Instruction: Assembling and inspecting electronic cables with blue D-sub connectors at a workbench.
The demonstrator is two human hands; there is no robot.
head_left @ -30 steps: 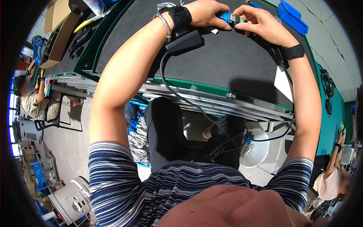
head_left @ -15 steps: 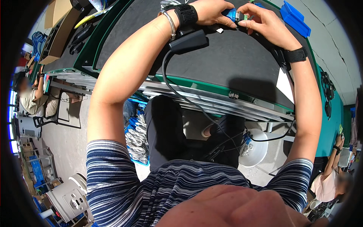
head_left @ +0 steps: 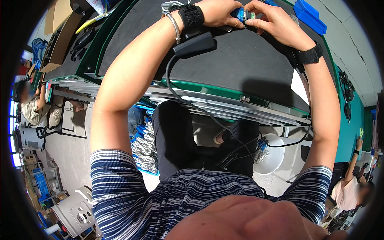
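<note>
Connector (head_left: 245,15) smack between left grip (head_left: 221,13) and right grip (head_left: 276,23) | left's pinching blue end, right's got green | long axis pretty much sideways

No legible text or numbers anywhere.

We are wearing a ribbed knit shirt (head_left: 118,180), matt cloth trousers (head_left: 174,138), a polished metal bangle (head_left: 175,29) and rough, fuzzy fabric wrist straps (head_left: 192,16). We are seeing smooth, slightly glossy blue plastic on the connector (head_left: 240,15), and satin black plastic on the box-shaped module (head_left: 195,45). We are facing a matt, rubbery-looking tabletop (head_left: 228,64) edged in glossy green-painted trim (head_left: 200,88), with ridged bare-metal rails (head_left: 260,114) below. We are also noting a shiny plastic tray (head_left: 310,18), a dull cardboard box (head_left: 60,44), a smooth white plastic bucket (head_left: 277,159) and a grey, concrete-looking floor (head_left: 74,160).
</note>
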